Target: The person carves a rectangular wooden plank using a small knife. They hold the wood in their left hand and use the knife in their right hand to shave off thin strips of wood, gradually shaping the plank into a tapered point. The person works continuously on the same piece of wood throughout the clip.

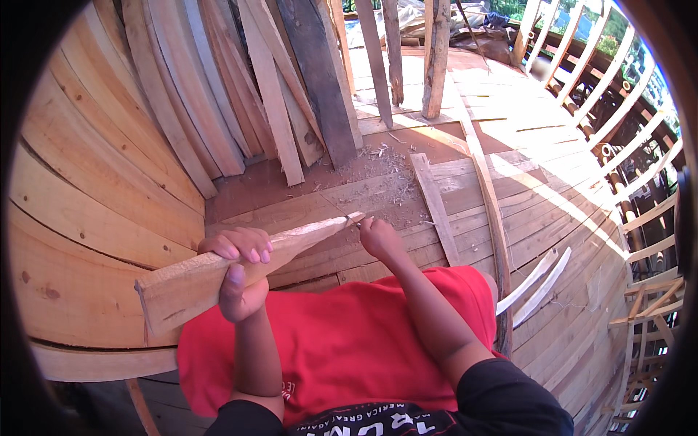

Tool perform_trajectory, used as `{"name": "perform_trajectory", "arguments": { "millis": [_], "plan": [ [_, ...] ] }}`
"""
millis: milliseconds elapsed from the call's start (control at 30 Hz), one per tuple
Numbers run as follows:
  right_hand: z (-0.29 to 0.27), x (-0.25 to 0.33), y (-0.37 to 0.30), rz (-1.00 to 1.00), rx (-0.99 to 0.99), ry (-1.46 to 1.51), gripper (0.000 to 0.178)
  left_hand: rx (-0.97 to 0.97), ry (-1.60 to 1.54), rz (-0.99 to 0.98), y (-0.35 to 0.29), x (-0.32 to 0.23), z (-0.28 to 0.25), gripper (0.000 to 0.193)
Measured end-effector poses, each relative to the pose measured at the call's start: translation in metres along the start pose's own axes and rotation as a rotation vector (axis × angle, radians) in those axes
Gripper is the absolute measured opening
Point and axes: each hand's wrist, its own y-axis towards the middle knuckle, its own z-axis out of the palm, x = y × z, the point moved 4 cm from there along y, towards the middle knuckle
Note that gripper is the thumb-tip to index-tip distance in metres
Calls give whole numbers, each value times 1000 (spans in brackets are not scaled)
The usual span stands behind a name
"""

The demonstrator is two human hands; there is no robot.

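Tapered wooden board [299, 248] slants above the person's red shorts [349, 334]; the left hand [244, 292] clasps it between fingers and thumb near its broad end, while the right hand [379, 238], at its narrow tip, grips a slim dark tool [350, 219] (mostly hidden).

Board [189, 291]: pale tan
Shorts [349, 327]: red, white lettering
Shirt [520, 403]: black, white lettering
Wall [87, 225]: honey, dark knots
Post [318, 73]: dark grey
Floor [560, 349]: greyish brown, sunlit stripes
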Motion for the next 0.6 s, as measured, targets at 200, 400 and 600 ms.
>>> {"name": "perform_trajectory", "arguments": {
  "millis": [200, 400, 600],
  "plan": [
    [-43, 82, -51, -180, 87, 262, 70, 0, 0, -8, -4, -5, -21, 22],
    [27, -5, -3, -98, 25, 67, 60, 12, -20, -8, 0, 2, -11, 22],
    [-35, 73, -40, -307, 68, 431, 49, -76, 21, 2, -2, -5, -33, 21]
  ]
}}
